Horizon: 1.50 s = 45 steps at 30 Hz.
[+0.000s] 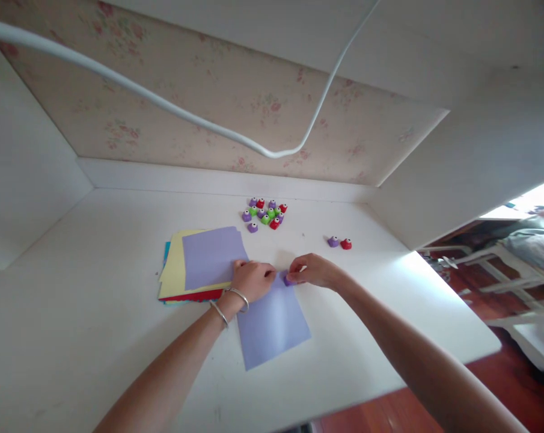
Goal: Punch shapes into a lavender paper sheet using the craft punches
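A purple sheet of paper (274,328) lies at a slant on the white table in front of me. My left hand (252,280), with two silver bangles on the wrist, is closed at the sheet's upper left edge, its fingers pinching the paper there. At the upper right corner of the sheet, my right hand (313,269) grips a small purple craft punch (288,281). The punch sits at the paper's edge; whether the paper is inside its slot is too small to tell.
Left of the sheet rests a stack of coloured paper, purple (213,255) on top and yellow (175,264) below. Several purple, red and green punches (265,219) cluster near the back wall. A purple punch (333,242) and a red punch (346,244) stand right. A white cable (163,107) hangs above.
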Each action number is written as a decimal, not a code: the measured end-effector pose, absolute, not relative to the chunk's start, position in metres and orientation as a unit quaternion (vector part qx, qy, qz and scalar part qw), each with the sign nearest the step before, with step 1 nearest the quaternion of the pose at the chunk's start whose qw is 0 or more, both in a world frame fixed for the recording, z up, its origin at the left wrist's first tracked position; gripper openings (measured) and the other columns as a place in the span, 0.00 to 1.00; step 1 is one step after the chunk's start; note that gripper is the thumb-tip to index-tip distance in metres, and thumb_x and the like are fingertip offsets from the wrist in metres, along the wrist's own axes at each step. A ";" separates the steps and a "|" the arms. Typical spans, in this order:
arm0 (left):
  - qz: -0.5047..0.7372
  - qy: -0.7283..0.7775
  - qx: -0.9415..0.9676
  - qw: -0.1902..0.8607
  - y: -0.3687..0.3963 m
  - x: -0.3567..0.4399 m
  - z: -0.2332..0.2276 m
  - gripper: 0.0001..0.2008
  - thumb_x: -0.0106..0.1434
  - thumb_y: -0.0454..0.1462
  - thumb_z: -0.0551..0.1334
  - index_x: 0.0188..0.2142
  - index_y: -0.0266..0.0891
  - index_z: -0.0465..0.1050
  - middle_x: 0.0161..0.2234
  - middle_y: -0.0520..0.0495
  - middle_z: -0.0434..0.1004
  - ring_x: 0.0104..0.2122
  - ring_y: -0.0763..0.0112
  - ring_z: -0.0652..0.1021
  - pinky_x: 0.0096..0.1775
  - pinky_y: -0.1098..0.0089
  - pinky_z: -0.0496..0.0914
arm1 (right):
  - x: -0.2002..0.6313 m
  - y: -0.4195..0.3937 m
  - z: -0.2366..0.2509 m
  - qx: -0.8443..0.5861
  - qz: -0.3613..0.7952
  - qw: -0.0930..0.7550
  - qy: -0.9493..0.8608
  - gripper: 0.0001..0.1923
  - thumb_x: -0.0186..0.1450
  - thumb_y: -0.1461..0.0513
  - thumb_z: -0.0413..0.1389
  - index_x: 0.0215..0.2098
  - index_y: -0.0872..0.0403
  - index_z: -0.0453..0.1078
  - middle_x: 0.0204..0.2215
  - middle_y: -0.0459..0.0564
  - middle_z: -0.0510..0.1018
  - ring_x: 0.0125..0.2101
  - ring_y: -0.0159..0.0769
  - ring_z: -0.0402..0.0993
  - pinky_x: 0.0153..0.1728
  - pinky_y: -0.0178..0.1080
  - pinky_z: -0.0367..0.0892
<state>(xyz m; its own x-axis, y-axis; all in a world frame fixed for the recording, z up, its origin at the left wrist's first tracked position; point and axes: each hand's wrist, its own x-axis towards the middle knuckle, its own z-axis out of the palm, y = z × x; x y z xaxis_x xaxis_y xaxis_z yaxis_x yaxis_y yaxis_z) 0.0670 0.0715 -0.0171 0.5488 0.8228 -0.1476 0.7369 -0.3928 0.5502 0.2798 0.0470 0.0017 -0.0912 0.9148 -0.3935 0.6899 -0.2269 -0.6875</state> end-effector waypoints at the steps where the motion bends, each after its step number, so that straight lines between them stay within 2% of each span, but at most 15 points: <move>1: 0.074 0.469 0.832 0.288 0.072 0.067 -0.017 0.17 0.68 0.45 0.51 0.40 0.54 0.79 0.41 0.51 0.82 0.45 0.66 0.78 0.53 0.61 0.57 | 0.280 0.046 0.002 -0.659 0.429 0.135 -0.603 0.10 0.53 0.55 0.66 0.28 0.52 0.79 0.26 0.47 0.81 0.27 0.35 0.75 0.30 0.35 0.68; 6: 0.071 0.466 0.834 0.287 0.072 0.067 -0.016 0.17 0.69 0.46 0.51 0.40 0.54 0.79 0.40 0.51 0.82 0.45 0.66 0.78 0.53 0.61 0.58 | 0.285 0.041 0.000 -0.650 0.435 0.138 -0.608 0.11 0.57 0.53 0.64 0.32 0.52 0.80 0.30 0.48 0.82 0.32 0.37 0.78 0.35 0.36 0.71; 12: 0.068 0.469 0.832 0.289 0.073 0.066 -0.018 0.17 0.68 0.47 0.52 0.42 0.52 0.79 0.40 0.50 0.82 0.45 0.66 0.78 0.53 0.61 0.58 | 0.283 0.026 0.006 -0.638 0.412 0.174 -0.627 0.19 0.63 0.51 0.60 0.50 0.48 0.77 0.40 0.52 0.81 0.35 0.39 0.80 0.36 0.39 0.73; 16: 0.070 0.467 0.829 0.298 0.073 0.066 -0.019 0.16 0.68 0.46 0.52 0.42 0.53 0.79 0.40 0.51 0.82 0.46 0.67 0.78 0.54 0.61 0.58 | 0.277 0.015 0.007 -0.614 0.328 0.166 -0.698 0.20 0.59 0.55 0.65 0.49 0.48 0.77 0.43 0.52 0.78 0.33 0.37 0.78 0.36 0.40 0.73; 21: 0.075 0.468 0.825 0.307 0.074 0.066 -0.020 0.16 0.68 0.47 0.52 0.42 0.53 0.79 0.40 0.51 0.82 0.46 0.67 0.78 0.55 0.62 0.57 | 0.274 0.007 0.003 -0.599 0.329 0.195 -0.703 0.14 0.62 0.62 0.60 0.47 0.47 0.78 0.43 0.50 0.79 0.33 0.35 0.78 0.39 0.40 0.73; 27: 0.078 0.464 0.825 0.313 0.074 0.065 -0.021 0.16 0.68 0.47 0.52 0.39 0.52 0.79 0.39 0.52 0.82 0.44 0.68 0.78 0.55 0.61 0.57 | 0.283 0.002 -0.001 -0.611 0.340 0.219 -0.680 0.12 0.63 0.60 0.59 0.46 0.48 0.77 0.44 0.50 0.80 0.34 0.36 0.79 0.40 0.40 0.74; 35: 0.074 0.460 0.823 0.325 0.076 0.064 -0.022 0.16 0.69 0.47 0.52 0.40 0.50 0.79 0.40 0.50 0.82 0.43 0.68 0.78 0.54 0.63 0.59 | 0.298 -0.002 -0.010 -0.638 0.325 0.241 -0.655 0.13 0.64 0.58 0.58 0.47 0.49 0.76 0.45 0.51 0.79 0.35 0.36 0.79 0.38 0.39 0.74; 45: 0.061 0.438 0.825 0.351 0.082 0.057 -0.017 0.15 0.69 0.46 0.53 0.38 0.48 0.78 0.36 0.55 0.81 0.40 0.71 0.79 0.53 0.66 0.60 | 0.306 0.002 -0.021 -0.658 0.298 0.270 -0.637 0.16 0.66 0.57 0.55 0.50 0.51 0.74 0.48 0.54 0.77 0.34 0.36 0.80 0.37 0.38 0.74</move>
